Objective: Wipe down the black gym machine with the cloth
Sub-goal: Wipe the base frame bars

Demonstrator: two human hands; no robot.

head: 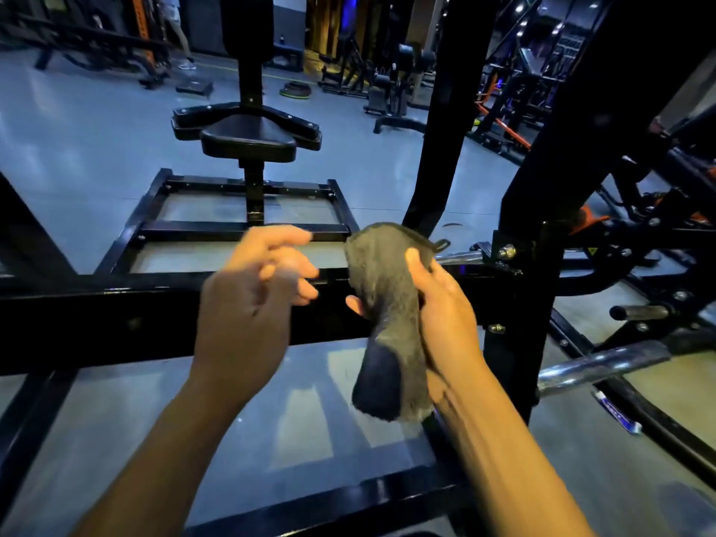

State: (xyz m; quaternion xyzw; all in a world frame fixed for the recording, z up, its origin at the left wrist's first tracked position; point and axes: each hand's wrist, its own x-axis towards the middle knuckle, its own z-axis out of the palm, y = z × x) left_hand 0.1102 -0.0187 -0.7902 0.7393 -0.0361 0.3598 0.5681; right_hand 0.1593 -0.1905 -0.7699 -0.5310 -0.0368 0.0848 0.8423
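Observation:
My right hand [441, 315] grips a dark grey cloth [387, 304] that hangs bunched from its fingers, held in the air above a black horizontal bar [116, 319] of the gym machine. My left hand [255, 300] hovers just left of the cloth, blurred, its fingers loosely curled and holding nothing. Beyond the bar, the machine's black padded seat [248, 139] stands on a post over a black floor frame [240, 226]. A black upright [554, 157] rises at the right.
Chrome handles [604, 362] stick out at the lower right beside the upright. Other gym machines [387, 83] and weight plates [296, 90] stand on the grey floor farther back. A person's legs [180, 36] show at the far left back.

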